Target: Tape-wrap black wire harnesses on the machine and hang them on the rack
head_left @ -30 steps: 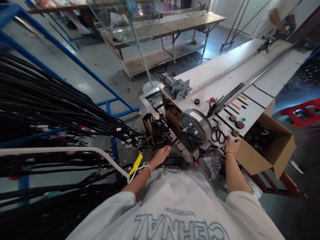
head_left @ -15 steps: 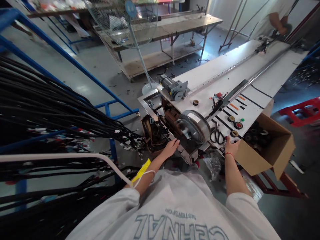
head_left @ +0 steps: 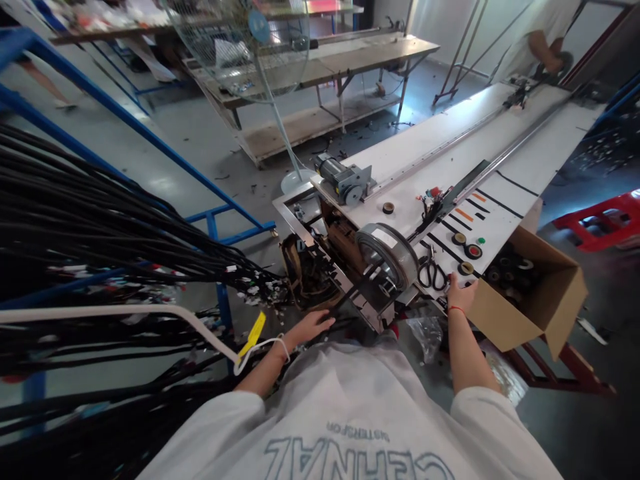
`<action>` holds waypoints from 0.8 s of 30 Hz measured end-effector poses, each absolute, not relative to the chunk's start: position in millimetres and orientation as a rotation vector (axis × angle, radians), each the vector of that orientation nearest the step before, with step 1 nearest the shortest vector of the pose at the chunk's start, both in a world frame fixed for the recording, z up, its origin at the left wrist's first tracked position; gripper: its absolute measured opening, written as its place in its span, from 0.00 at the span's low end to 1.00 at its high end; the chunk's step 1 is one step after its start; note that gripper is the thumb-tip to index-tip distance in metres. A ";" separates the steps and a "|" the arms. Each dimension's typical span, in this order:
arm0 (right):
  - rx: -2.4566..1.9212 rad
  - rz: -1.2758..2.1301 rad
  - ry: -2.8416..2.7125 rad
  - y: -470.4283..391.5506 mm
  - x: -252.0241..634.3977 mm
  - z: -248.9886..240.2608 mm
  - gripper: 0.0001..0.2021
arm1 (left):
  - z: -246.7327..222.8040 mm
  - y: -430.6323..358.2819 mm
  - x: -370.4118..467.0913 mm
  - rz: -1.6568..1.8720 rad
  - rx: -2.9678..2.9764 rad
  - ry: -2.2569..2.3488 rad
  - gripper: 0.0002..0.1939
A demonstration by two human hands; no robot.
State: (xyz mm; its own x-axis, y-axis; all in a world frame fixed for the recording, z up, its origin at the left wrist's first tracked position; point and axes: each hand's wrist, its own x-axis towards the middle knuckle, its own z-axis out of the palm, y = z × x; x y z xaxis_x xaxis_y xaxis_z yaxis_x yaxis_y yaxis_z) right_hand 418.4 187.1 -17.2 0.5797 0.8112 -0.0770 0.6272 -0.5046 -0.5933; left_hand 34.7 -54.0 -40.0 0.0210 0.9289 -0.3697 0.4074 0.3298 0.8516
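Note:
My left hand [head_left: 314,325] is closed around one end of a black cable [head_left: 353,292], low in front of the bench. From there the cable runs up to the grey round taping head [head_left: 390,253] at the bench end. My right hand [head_left: 463,295] rests at the near bench edge with its thumb and fingers apart; nothing shows in it. Just beside it lie black-handled scissors [head_left: 433,273] and a roll of black tape [head_left: 465,268]. A white loop with a yellow tag [head_left: 254,335] is around my left wrist.
A cardboard box [head_left: 515,310] with tape rolls stands right of my right hand. Black cables [head_left: 125,220] hang from a blue rack [head_left: 120,133] at left. A motor [head_left: 340,177] sits on the white bench [head_left: 425,157]. Beyond are a fan [head_left: 260,30] and a co-worker [head_left: 545,40].
My left hand has moved away from the taping head, down and to the left. The black cable now stretches out between them. My right hand stays about where it was.

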 end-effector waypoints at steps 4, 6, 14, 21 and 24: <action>-2.274 0.466 -1.150 186.2 417.2 -16.9 0.40 | -26.6 -78.8 41.4 0.762 1.153 1.692 0.29; -2.275 0.467 -1.144 185.5 416.3 -15.6 0.40 | -17.9 -81.3 43.4 0.793 1.151 1.714 0.29; -2.261 0.517 -1.112 185.5 416.2 -12.3 0.45 | -26.1 -88.1 50.0 0.872 1.040 1.683 0.30; -2.316 0.537 -1.079 186.1 416.0 -12.7 0.45 | -25.9 -63.0 47.4 0.883 1.070 1.684 0.30; -2.307 0.526 -1.093 186.6 417.0 -15.1 0.45 | -16.7 -47.8 55.8 0.855 1.103 1.674 0.30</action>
